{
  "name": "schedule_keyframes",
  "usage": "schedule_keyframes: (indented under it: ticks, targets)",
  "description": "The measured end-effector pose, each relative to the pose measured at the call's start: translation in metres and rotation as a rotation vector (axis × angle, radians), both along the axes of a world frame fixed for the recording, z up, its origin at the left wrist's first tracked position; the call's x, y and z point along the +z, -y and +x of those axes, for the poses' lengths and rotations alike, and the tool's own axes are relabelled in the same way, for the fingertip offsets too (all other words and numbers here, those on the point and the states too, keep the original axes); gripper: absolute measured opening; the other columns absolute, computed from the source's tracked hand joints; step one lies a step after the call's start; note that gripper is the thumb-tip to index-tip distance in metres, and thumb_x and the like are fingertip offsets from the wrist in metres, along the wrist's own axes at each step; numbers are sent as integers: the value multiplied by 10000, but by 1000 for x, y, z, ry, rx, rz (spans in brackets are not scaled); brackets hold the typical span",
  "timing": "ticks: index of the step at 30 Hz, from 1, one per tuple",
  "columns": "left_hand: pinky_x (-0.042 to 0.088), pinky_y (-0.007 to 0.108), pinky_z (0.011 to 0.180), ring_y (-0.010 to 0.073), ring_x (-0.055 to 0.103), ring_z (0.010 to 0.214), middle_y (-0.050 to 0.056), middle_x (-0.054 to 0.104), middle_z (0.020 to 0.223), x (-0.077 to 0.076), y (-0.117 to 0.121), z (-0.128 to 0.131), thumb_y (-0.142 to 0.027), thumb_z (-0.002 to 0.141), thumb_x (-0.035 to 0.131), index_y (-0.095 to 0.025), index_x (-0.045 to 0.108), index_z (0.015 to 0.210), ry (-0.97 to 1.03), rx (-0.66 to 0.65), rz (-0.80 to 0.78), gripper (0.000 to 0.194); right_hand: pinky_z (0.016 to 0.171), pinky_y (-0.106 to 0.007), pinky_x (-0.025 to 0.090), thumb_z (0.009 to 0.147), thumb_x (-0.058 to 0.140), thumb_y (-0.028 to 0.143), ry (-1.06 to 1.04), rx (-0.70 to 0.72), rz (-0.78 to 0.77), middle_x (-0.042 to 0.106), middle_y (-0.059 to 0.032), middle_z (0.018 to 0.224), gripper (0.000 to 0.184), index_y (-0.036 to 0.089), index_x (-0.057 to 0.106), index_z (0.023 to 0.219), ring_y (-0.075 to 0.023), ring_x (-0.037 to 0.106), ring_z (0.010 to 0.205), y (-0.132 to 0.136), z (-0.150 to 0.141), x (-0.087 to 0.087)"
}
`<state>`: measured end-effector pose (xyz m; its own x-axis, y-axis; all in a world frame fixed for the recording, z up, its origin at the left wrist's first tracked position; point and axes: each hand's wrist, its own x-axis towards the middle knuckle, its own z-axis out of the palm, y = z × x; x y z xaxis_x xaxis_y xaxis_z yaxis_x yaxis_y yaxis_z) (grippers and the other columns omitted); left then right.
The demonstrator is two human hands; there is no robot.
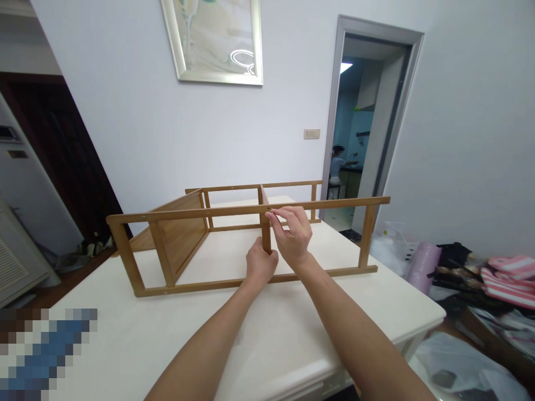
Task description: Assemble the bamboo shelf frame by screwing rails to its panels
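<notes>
A brown wooden shelf frame (188,212) rests on its side on a white table (200,340). My left hand (259,263) is closed round the lower part of the frame's middle crosspiece (266,229), just above the bottom rail. At the top of that crosspiece, my right hand (293,233) pinches with thumb and forefinger against the upper rail, beside a small dark hole. Whatever is between those fingertips is too small to name. A wide wooden panel (184,236) is fitted across the frame to the left of both hands.
Behind the table, a framed picture (220,79) hangs on the wall. A doorway (336,111) at the right leads to a room where a person (336,166) sits. Plastic bags (472,362) and a pink roll (423,268) lie to the right of the table.
</notes>
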<state>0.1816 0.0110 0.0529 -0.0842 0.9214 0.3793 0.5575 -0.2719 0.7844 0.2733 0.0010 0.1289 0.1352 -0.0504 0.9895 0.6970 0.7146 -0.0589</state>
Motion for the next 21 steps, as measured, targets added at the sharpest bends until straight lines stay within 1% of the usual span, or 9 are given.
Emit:
schedule_keyframes:
  ticks: [3, 9, 18, 21]
  targets:
    - [406, 268, 607, 191, 604, 668, 23, 680, 754, 0, 0, 0, -206, 742, 621, -217, 581, 928, 1, -7, 8, 191, 694, -325, 542, 862, 670, 246, 12, -18, -19, 668, -45, 808, 49, 229, 673, 908, -172, 619, 777, 0, 3, -8]
    - [415, 273, 618, 206, 629, 710, 37, 702, 798, 1, 4, 1, -198, 742, 624, -217, 599, 944, 18, -16, -6, 204, 759, -353, 535, 900, 614, 242, 33, -15, -54, 658, -60, 872, 124, 242, 673, 1009, -191, 622, 847, 2, 5, -16]
    - [397, 271, 590, 191, 600, 659, 32, 693, 773, -1, 6, 5, -206, 741, 615, -214, 591, 915, -1, -13, 17, 175, 722, -325, 524, 888, 622, 183, 59, -72, 28, 656, -49, 847, 129, 228, 652, 1006, -175, 605, 809, 6, 5, -12]
    - [392, 269, 581, 185, 587, 638, 30, 694, 772, -2, 7, 6, -211, 741, 619, -214, 592, 923, -1, -12, 28, 184, 708, -319, 520, 891, 616, 186, 61, -98, 27, 652, -52, 847, 113, 225, 650, 992, -173, 596, 802, 5, 5, -12]
